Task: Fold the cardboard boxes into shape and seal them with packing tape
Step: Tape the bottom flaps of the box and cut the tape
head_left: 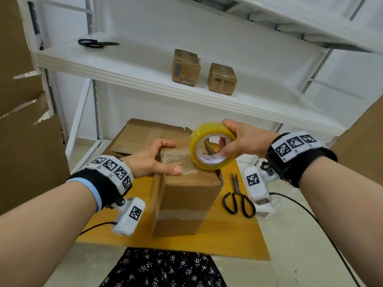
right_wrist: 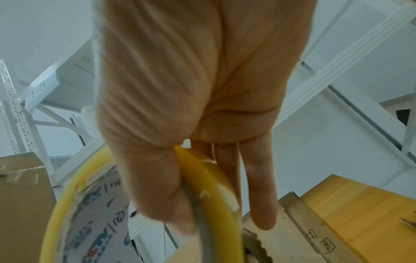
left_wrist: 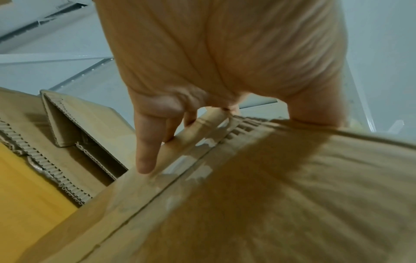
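A tall brown cardboard box (head_left: pixel 182 204) stands upright on the yellow table (head_left: pixel 238 241), its top flaps folded down and marked with torn paper and old tape. My left hand (head_left: pixel 165 158) grips the top's left edge, thumb lying on the top and fingers (left_wrist: pixel 146 151) down the side of the box (left_wrist: pixel 270 195). My right hand (head_left: pixel 224 139) holds a yellowish roll of packing tape (head_left: pixel 199 139) just above the top's right end, thumb inside the core and fingers over the outside. In the right wrist view the thumb (right_wrist: pixel 157 186) presses the roll (right_wrist: pixel 209 178).
Black-handled scissors (head_left: pixel 238 199) lie on the table right of the box. Flattened cardboard (head_left: pixel 141 133) lies behind it. On the white shelf (head_left: pixel 145 79) stand two small sealed boxes (head_left: pixel 185 67) (head_left: pixel 222 78) and another pair of scissors (head_left: pixel 93 42). Large cardboard sheets (head_left: pixel 24 141) lean at the left.
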The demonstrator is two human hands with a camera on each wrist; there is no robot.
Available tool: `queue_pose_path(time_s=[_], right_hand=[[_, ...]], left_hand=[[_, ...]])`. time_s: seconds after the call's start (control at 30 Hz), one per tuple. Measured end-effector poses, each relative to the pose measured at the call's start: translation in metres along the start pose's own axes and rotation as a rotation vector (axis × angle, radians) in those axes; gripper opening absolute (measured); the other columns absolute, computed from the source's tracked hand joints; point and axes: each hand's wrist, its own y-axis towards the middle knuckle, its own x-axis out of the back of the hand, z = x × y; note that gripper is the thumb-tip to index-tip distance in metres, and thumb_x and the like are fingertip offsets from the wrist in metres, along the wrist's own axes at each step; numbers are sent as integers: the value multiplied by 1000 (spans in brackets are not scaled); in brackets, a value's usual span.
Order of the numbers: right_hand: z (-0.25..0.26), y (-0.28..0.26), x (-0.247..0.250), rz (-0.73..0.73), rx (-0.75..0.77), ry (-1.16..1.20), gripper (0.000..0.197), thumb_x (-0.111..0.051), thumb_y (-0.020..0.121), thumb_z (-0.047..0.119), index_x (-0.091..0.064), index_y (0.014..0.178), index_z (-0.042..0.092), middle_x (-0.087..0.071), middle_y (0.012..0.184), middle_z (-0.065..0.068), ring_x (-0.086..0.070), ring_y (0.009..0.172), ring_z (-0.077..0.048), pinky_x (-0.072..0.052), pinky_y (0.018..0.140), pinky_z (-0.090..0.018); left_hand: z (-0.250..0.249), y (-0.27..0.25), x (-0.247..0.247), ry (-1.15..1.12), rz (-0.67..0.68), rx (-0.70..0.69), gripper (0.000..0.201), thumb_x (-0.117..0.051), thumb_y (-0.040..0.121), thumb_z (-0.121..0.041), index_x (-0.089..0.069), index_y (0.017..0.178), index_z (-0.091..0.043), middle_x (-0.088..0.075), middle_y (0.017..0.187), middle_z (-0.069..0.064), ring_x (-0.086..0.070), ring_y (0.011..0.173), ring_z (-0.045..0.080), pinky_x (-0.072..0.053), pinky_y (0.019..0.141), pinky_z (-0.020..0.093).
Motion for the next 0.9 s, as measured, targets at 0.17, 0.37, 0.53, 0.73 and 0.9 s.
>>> queue_pose_path(time_s=[0.17,0.37,0.53,0.73,0.9], right_hand=[[-4,-1,6,-50,6,-106,38,-74,77,-4,-54,97,22,-65,88,0,-70,82,-18,-59,70,-32],[-2,4,4,-110,38,-229,37,-71,78,0,-53,102,21,-65,94,-2,-65,90,-21,-56,76,-36],[-4,5,3,-97,32,-236,37,-71,79,1,-52,102,23,-65,97,-3,-65,94,-23,-57,81,-40],[-2,7,3,-77,36,-247,42,-74,78,5,-52,109,25,-67,100,-2,-65,93,-20,-57,82,-42],[-9,2,1,-50,0,-184,50,-79,79,12,-48,114,27,-64,105,-1,-66,91,-16,-56,67,-26]], left_hand=[[-1,-1,-1,0,8,1,90,-86,48,-61,-39,124,-53,-50,129,-4,-57,113,16,-55,81,33],[-5,-3,-1,22,-25,17,96,-79,40,-79,-39,123,-53,-48,130,-3,-56,113,18,-52,75,29],[-6,-4,-5,65,-109,52,28,-39,97,-60,-40,123,-50,-46,132,-4,-48,118,16,-47,73,28],[-14,3,-9,97,-136,93,24,-53,99,-30,-45,119,-41,-46,127,6,-56,107,25,-52,67,32],[-31,4,-7,405,-141,93,34,-51,100,-31,-40,132,-34,-33,141,5,-43,123,20,-31,108,31]])
